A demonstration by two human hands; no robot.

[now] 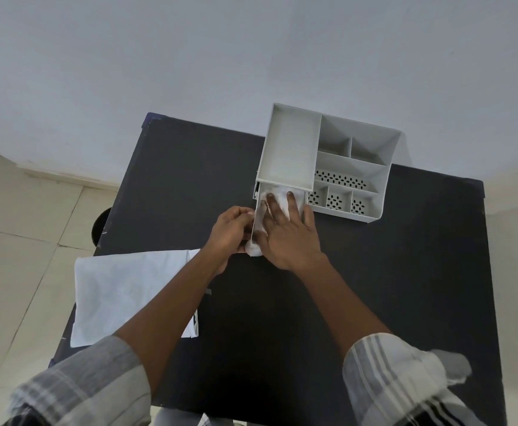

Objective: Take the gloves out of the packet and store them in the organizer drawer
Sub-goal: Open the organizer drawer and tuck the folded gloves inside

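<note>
The white gloves lie in the pulled-out drawer of the grey organizer, long axis running 12 to 6 o'clock, one end spilling over the drawer's front. The black bench stands on a tiled floor by a pale wall; the empty packet lies at 8 o'clock. The right hand presses flat and open on the gloves; the left hand has its grip pinched on the drawer's left edge.

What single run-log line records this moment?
stage: stowing | right hand: pressing gloves into open drawer | left hand: at drawer side | packet: on table, left
</note>
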